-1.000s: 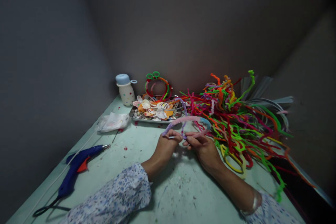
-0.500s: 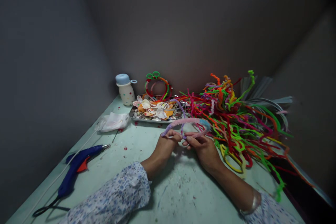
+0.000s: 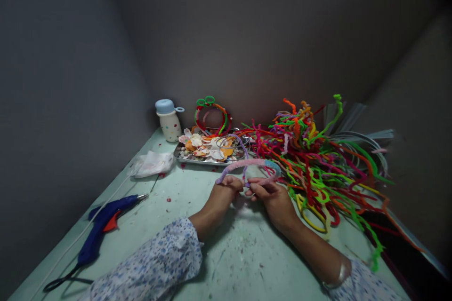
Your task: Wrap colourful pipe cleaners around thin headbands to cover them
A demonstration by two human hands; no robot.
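Clock: centred between the hands, 12 pointing away from the person.
Fuzzy band [image 3: 247,163]: at 12, raised in an arc just past the fingers; purple at its left end, then pink, then blue.
Left hand [image 3: 226,193]: at 9, fingers narrow, pinched on the band's purple end.
Right hand [image 3: 271,197]: at 3, thumb and forefinger nearly closed on the band's other end. Purple strand [image 3: 243,143] meets it at the fingertips; can't tell whether they grip that too.
Strand risk: it loops loose toward 12, in front of the tray [image 3: 208,163]. Could snag there or kink, I'd judge, if the band turns with the loop slack.
Pinch risk: if either pinch slackens, the springy arc could open and the wrap loosen.
Pile [image 3: 310,164]: fuzzy stems tangled from 1 to 4, near the right hand. Band's blue side sits close; a swing that way could catch stems.
Glue gun [image 3: 102,225]: at 8 to 9, nozzle toward 2. Can't tell if hot. Left sleeve [image 3: 169,249] dragging outward could knock it.
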